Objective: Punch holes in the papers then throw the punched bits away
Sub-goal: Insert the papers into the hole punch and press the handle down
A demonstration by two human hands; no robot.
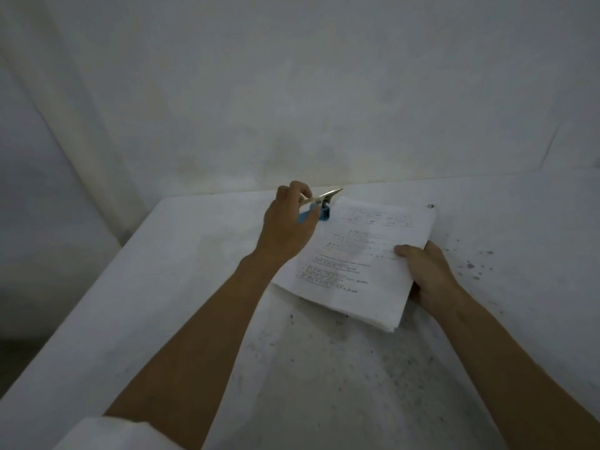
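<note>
A stack of printed white papers (360, 254) lies tilted on the white table (194, 287). My right hand (428, 274) grips the stack at its right edge, thumb on top. A small hole punch (319, 207) with a blue base and a metal lever stands at the stack's far left corner. My left hand (289, 222) is closed on the punch, fingers pinching the lever's raised end and thumb against the blue base. One punched hole (430, 206) shows at the stack's far right corner.
Dark specks and stains (470, 264) dot the table to the right of the papers and in front of them. A white wall (292, 92) rises right behind the table's far edge. The table's left edge runs diagonally, with the floor below it.
</note>
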